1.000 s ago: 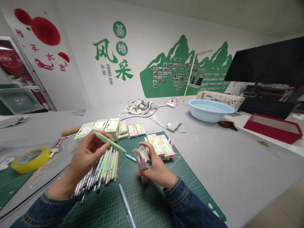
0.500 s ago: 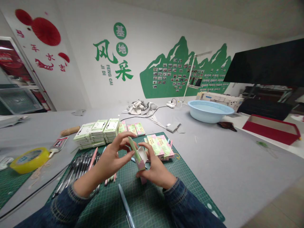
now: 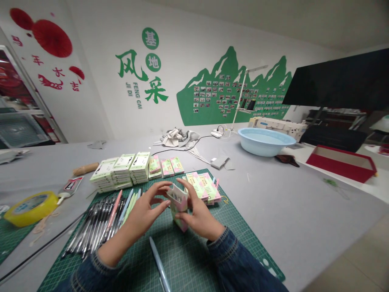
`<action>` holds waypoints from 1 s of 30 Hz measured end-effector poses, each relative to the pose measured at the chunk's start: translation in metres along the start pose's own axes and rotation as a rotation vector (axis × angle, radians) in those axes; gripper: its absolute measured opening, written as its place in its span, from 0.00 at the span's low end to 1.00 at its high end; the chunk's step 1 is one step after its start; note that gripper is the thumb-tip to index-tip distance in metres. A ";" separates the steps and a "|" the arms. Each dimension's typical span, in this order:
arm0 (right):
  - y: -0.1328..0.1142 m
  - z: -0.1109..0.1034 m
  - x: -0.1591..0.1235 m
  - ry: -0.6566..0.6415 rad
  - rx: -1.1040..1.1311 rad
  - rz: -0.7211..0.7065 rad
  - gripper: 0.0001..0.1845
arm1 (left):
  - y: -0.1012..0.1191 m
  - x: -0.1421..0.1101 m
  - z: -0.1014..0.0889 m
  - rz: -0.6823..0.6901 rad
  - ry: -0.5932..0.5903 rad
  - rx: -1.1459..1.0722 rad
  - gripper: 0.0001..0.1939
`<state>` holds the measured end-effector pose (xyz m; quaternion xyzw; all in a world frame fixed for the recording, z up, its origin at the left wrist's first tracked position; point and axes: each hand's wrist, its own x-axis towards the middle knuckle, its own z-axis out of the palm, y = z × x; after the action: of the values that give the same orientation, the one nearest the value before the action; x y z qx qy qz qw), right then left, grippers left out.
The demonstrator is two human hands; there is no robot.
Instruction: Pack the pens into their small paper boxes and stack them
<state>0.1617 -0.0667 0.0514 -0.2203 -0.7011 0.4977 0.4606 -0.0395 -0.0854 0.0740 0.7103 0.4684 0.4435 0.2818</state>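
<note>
The small carton [image 3: 180, 213] is grasped by the right hand [image 3: 200, 213], with the thumb on the near side and the fingers bent around the far side. The left hand [image 3: 152, 202] is held at the carton's upper end, its fingers half curled and thumb spread; whether the carton is pressed by them cannot be told. The carton is kept roughly upright above the cutting mat [image 3: 243, 239], apparently so that its top, which seems open, is presented to the left fingers.

Just in front, a single blue pen [image 3: 159, 263] is laid apart. Clear-barrelled pens [image 3: 91, 227] are fanned beside the left forearm, with a pink pen [image 3: 115, 209] on top, presumably to be kept within reach. Pink-and-green cartons [image 3: 209, 188] are gathered beyond the right hand, perhaps to be kept out of the working space. White-and-green boxes [image 3: 123, 168] are stacked behind the pens, likely flat for steadiness.

The grey surface [image 3: 288, 202] is shared by a yellow tape roll [image 3: 45, 213] at the left, crumpled cloth [image 3: 173, 138] at the back and a blue basin [image 3: 264, 144] at the right. The wall is decorated with a green mountain shape [image 3: 188, 115], and a dark screen [image 3: 337, 83] is mounted at the right.
</note>
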 end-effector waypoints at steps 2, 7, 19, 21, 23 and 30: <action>0.005 0.001 0.000 0.074 0.028 -0.016 0.45 | -0.003 -0.002 0.006 -0.050 0.076 -0.043 0.19; 0.020 0.007 0.001 0.234 0.118 -0.044 0.33 | -0.007 -0.001 0.019 0.001 0.221 0.015 0.12; 0.031 0.017 0.003 0.408 0.148 0.001 0.26 | -0.018 -0.010 0.029 -0.041 0.326 -0.103 0.11; 0.031 0.019 0.003 0.392 0.140 -0.007 0.21 | -0.022 -0.011 0.028 -0.019 0.351 -0.099 0.10; 0.030 0.020 0.003 0.381 0.147 -0.009 0.19 | -0.025 -0.011 0.027 0.006 0.363 -0.082 0.10; 0.028 0.012 0.002 0.310 0.282 0.043 0.17 | -0.022 -0.009 0.022 0.042 0.302 -0.034 0.09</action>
<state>0.1460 -0.0597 0.0264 -0.2425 -0.5403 0.5608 0.5786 -0.0305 -0.0845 0.0425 0.6404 0.4829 0.5588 0.2107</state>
